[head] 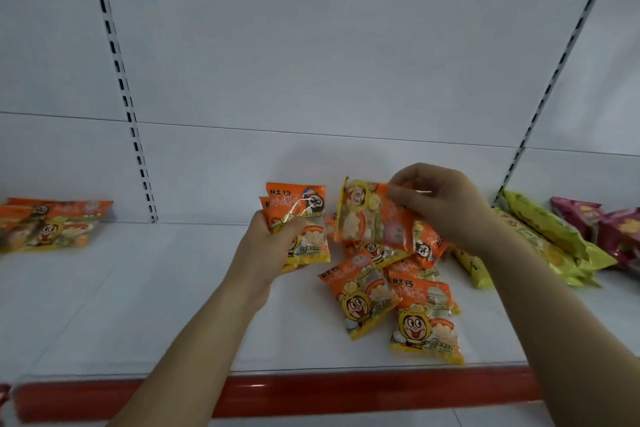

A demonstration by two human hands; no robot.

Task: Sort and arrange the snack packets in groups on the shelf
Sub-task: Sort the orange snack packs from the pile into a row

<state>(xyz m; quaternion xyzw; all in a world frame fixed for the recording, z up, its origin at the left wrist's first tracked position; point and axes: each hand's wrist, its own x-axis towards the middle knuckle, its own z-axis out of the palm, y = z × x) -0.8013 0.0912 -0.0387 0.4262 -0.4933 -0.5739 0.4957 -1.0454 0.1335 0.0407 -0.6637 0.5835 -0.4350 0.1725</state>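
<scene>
The fingers (pixel 403 199) of the right hand (pixel 446 208) pinch the top edge of one orange snack packet (pixel 367 218), holding it upright just above the loose heap, while the left hand (pixel 273 246) curls round a small stack of matching orange packets (pixel 301 222), at least two by the look of the offset edges, held just beside the lifted one at its nine o'clock. Below both hands, toward five o'clock, the unsorted heap (pixel 398 284) of the same orange packets lies jumbled and overlapping on the white shelf (pixel 138 305). Far out at nine o'clock a gathered group of orange packets (pixel 48 225) rests against the back panel, which suggests one group has been started. At three o'clock, yellow-green packets (pixel 550 239) lie touching the heap's edge, and beyond them pink packets (pixel 602 229); how tidily these are arranged cannot be told. The sorting seems partly done: the heap of several packets is still to be collected and set with its group. A red strip (pixel 346 392) edges the shelf front.
</scene>
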